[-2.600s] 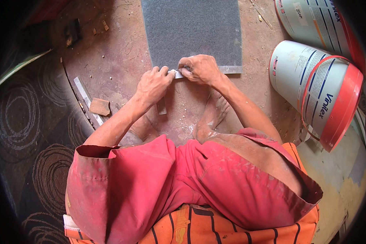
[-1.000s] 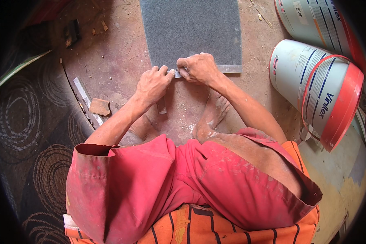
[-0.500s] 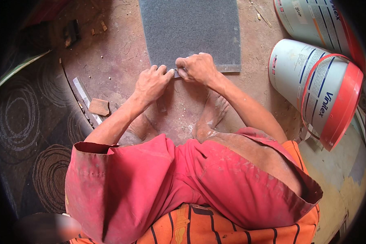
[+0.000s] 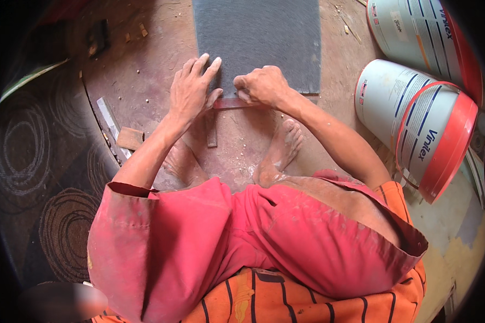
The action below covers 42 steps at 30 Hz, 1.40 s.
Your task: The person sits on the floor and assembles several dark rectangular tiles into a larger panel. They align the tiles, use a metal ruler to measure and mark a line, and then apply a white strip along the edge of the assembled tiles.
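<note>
Head view: person squats on a dusty reddish floor [image 4: 145, 81], bare feet [image 4: 283, 145] just behind the work. Near them a small wooden strip [image 4: 212, 129] lies on the floor, touching the near end of the work area. Left hand [image 4: 191, 91] is open, fingers spread flat, pressing on the near edge of a grey textured tile [image 4: 258, 40] and the thin straight strip [image 4: 229, 102] lying along that edge. Right hand [image 4: 261, 86] is closed into a fist, pinching something small against the strip; what it is cannot be told. Judgement: to do this well, keep the left palm firm so strip and tile edge don't slip, and keep the right hand tight along the strip. Left of the arm: a wood scrap [image 4: 129, 138] and a flat metal bar [image 4: 110, 121]. Far right: two white paint buckets [image 4: 415, 118] on their sides.
</note>
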Motion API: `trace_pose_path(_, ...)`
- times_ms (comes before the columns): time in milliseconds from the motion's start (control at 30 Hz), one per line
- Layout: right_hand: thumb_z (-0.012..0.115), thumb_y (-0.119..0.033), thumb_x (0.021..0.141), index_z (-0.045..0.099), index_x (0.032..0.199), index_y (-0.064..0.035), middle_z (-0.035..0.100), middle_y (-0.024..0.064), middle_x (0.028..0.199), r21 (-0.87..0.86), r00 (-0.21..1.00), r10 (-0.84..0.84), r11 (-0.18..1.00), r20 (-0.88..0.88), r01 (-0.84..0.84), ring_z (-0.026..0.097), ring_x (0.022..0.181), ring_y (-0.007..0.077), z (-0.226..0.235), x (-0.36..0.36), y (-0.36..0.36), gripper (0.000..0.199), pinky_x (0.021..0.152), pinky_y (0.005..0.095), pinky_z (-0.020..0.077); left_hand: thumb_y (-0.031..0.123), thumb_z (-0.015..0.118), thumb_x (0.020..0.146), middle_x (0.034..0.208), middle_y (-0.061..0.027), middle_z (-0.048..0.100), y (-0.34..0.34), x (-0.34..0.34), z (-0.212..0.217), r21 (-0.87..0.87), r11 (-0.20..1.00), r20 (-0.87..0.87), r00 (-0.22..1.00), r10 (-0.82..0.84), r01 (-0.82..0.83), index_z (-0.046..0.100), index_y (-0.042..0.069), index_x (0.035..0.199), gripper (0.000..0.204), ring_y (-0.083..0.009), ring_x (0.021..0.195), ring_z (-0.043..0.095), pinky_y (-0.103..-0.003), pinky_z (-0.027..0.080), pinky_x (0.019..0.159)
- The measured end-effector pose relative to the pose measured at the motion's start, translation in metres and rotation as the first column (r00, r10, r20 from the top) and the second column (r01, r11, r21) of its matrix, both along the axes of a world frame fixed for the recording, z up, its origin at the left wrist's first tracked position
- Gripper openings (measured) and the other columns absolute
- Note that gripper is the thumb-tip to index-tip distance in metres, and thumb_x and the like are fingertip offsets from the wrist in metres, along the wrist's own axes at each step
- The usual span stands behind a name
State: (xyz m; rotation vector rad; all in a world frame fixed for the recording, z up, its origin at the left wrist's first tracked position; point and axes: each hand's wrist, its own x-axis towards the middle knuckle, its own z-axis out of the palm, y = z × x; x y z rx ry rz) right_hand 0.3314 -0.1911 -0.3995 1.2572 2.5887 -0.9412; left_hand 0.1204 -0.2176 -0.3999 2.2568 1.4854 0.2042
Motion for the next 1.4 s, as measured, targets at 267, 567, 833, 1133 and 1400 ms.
trace_pose_path(267, 0.064, -0.022, 0.075, 0.064, 0.076, -0.0115, 0.065, 0.0127, 0.065, -0.027, 0.995, 0.104, 0.994, 0.005, -0.104, 0.066, 0.062, 0.0311, 0.000, -0.002, 0.014, 0.011, 0.057, 0.0422, 0.0514, 0.034, 0.080, 0.068, 0.146, -0.0121, 0.038, 0.013, 0.008, -0.001, -0.073, 0.997, -0.104, 0.995, 0.007, -0.015, 0.044, 0.020, 0.139, 0.081, -0.0327, 0.133, 0.036, -0.048, 0.036, 0.102)
trace_pose_path(567, 0.061, -0.026, 0.084, 0.068, 0.089, -0.0165, 0.067, 0.0071, 0.064, -0.065, 0.958, 0.232, 0.973, 0.171, -0.223, 0.066, 0.058, 0.0211, 0.003, -0.005, 0.053, 0.013, 0.056, 0.0384, 0.0522, 0.036, 0.080, 0.068, 0.148, -0.0111, 0.036, 0.011, 0.010, -0.005, -0.100, 0.994, -0.167, 0.986, 0.016, -0.033, 0.043, 0.021, 0.141, 0.083, -0.0323, 0.134, 0.035, -0.049, 0.035, 0.104)
trace_pose_path(833, 0.060, -0.028, 0.091, 0.068, 0.091, -0.0171, 0.067, 0.0029, 0.065, 0.091, 0.986, -0.164, 0.983, 0.028, 0.161, 0.063, 0.051, 0.0138, 0.009, 0.017, 0.009, 0.014, 0.048, 0.0335, 0.0495, 0.037, 0.080, 0.068, 0.147, -0.0122, 0.037, 0.009, 0.009, -0.008, -0.049, 0.998, -0.150, 0.989, 0.021, -0.029, 0.043, 0.021, 0.140, 0.083, -0.0323, 0.133, 0.036, -0.050, 0.036, 0.103)
trace_pose_path(1133, 0.062, -0.025, 0.085, 0.069, 0.090, -0.0129, 0.067, 0.0103, 0.068, 0.012, 0.955, -0.254, 0.966, -0.152, 0.259, 0.066, 0.061, 0.0275, -0.010, 0.006, -0.040, 0.014, 0.058, 0.0379, 0.0521, 0.035, 0.080, 0.068, 0.146, -0.0120, 0.037, 0.010, 0.009, -0.009, -0.050, 0.999, -0.135, 0.991, 0.012, -0.019, 0.042, 0.020, 0.141, 0.083, -0.0333, 0.134, 0.035, -0.050, 0.036, 0.104)
trace_pose_path(1400, 0.061, -0.027, 0.085, 0.069, 0.090, -0.0121, 0.067, 0.0115, 0.069, -0.105, 0.982, -0.175, 0.980, -0.075, 0.167, 0.067, 0.068, 0.0305, -0.008, 0.009, -0.021, 0.018, 0.063, 0.0404, 0.0523, 0.035, 0.080, 0.069, 0.147, -0.0124, 0.036, 0.011, 0.010, -0.007, -0.071, 0.997, -0.115, 0.993, 0.014, -0.022, 0.043, 0.020, 0.140, 0.082, -0.0337, 0.134, 0.034, -0.050, 0.035, 0.104)
